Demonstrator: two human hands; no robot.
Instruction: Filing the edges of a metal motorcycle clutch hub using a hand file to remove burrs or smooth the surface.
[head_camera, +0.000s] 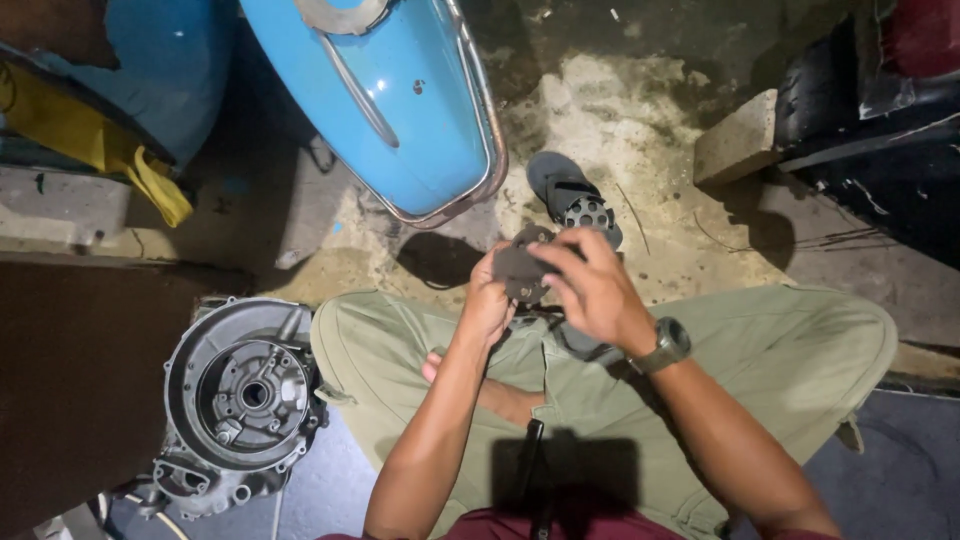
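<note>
I sit cross-legged on the floor in olive trousers. My left hand (487, 297) and my right hand (592, 287) meet above my knees and both grip a small dark metal part (520, 268) with round plates. A perforated metal disc (588, 213) shows just beyond my right fingers; whether it belongs to the held part I cannot tell. A watch sits on my right wrist (667, 345).
A grey engine casing (243, 395) lies on the floor at my left knee. A blue scooter side panel (400, 100) leans above it. A dark sandal (560, 182), a concrete block (738, 138) and black bodywork (870, 110) lie ahead and to the right.
</note>
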